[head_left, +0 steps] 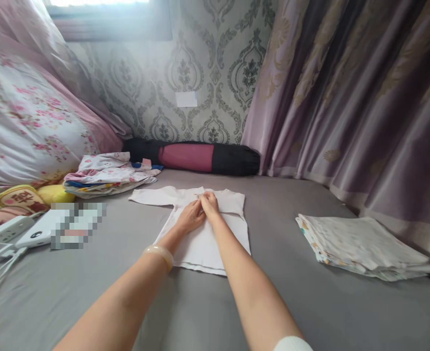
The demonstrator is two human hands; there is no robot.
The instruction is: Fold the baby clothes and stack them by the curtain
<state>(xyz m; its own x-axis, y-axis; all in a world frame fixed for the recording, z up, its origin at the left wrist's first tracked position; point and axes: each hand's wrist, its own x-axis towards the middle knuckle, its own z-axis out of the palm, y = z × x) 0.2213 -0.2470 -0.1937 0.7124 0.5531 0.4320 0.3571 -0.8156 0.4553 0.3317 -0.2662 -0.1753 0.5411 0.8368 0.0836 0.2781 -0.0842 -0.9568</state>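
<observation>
A small white long-sleeved shirt (204,243) lies spread on the grey bed sheet, its neck end pointing away from me. One sleeve stretches out to the left; on the right side the other appears folded in over the body. Both my hands meet close together just below the neckline. My right hand (209,203) is closed, its fingers pinching the shirt's cloth near the collar. Right beside it, my left hand (192,216) rests low on the shirt with its fingers curled in on the same cloth; its fingertips are partly hidden. A pale bangle (160,254) circles my left wrist.
Folded pale cloths (364,246) are stacked at right. Patterned clothes (108,174) are piled at back left. A power strip (6,231), white device (41,228) and cables lie left. A black and maroon roll (187,157) lies along the wall; curtains (346,97) hang right.
</observation>
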